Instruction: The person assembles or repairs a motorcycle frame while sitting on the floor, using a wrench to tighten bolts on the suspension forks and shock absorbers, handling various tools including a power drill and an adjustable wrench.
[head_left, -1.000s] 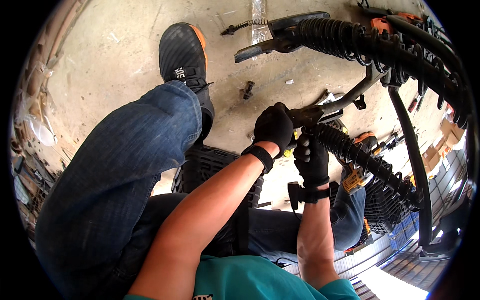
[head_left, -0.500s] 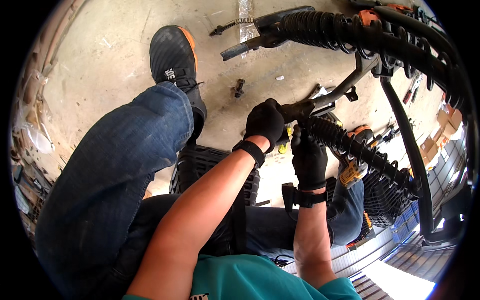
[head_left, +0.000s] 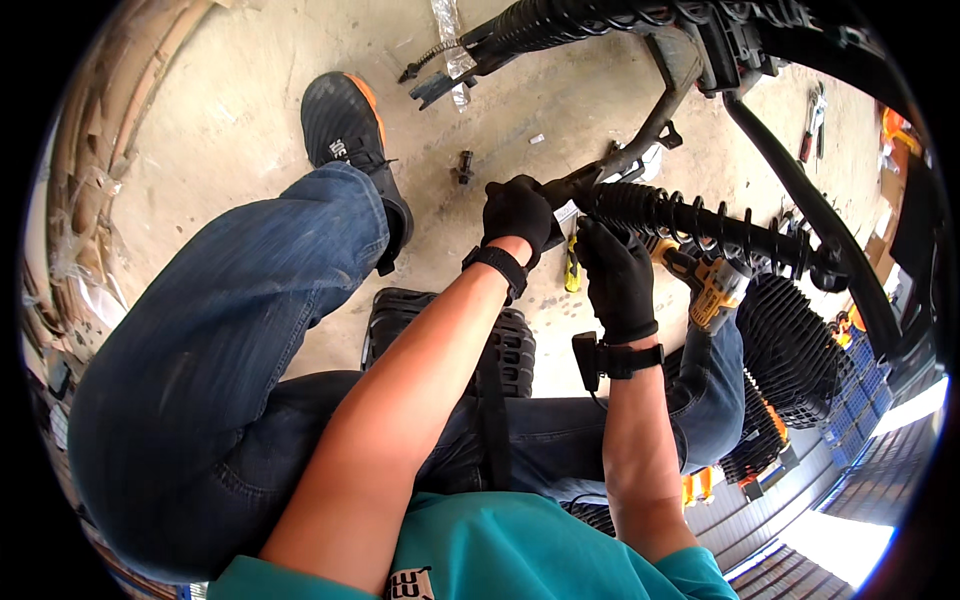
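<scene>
My gloved left hand is closed on the end of a dark metal tube on a frame, where a black coil-spring shock meets it. Just below that joint, my gloved right hand has curled fingers at the shock's lower-left end; what exactly they hold is hidden. A yellow screwdriver lies on the floor between my hands, and a yellow power drill sits right of my right hand. A second, larger spring assembly runs along the top of the view.
My left shoe and bent leg take up the left. A small black bolt and hand tools lie on the floor. Black ribbed tyre-like pieces and blue crates are at the right, cardboard at the far left.
The upper frame and spring assembly have shifted up in view, and the lower shock lies more level. Both hands sit somewhat higher, and more of the drill shows.
</scene>
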